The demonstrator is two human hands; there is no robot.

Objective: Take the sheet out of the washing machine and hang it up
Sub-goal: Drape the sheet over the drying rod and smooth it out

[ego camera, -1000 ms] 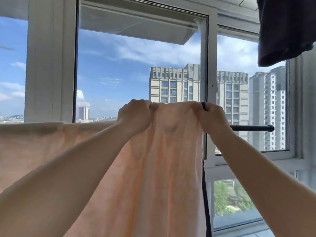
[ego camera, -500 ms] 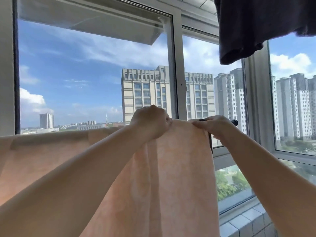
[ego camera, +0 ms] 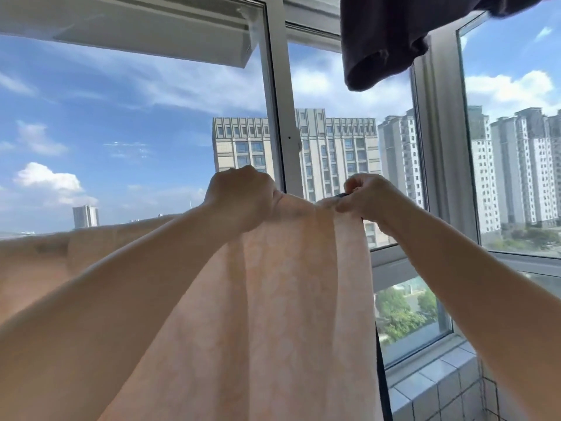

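Observation:
A pale peach sheet (ego camera: 288, 299) hangs over a dark rod in front of the window and runs off to the left edge. Only a short dark bit of the rod (ego camera: 341, 195) shows beside my right hand; the rest is under the cloth. My left hand (ego camera: 239, 199) grips the sheet's top fold in a fist. My right hand (ego camera: 367, 197) pinches the sheet's right end at the rod, fingers curled. A dark strip hangs down along the sheet's right edge.
A dark garment (ego camera: 394, 38) hangs overhead at the upper right. White window frames (ego camera: 280, 101) stand right behind the sheet, with a thick corner post (ego camera: 437, 147) to the right. A tiled sill (ego camera: 434, 381) lies at the lower right.
The view has swung right and down. My right hand has slid along to the rod's end, covering the bare rod seen before, and both hands have bunched the sheet's top closer together.

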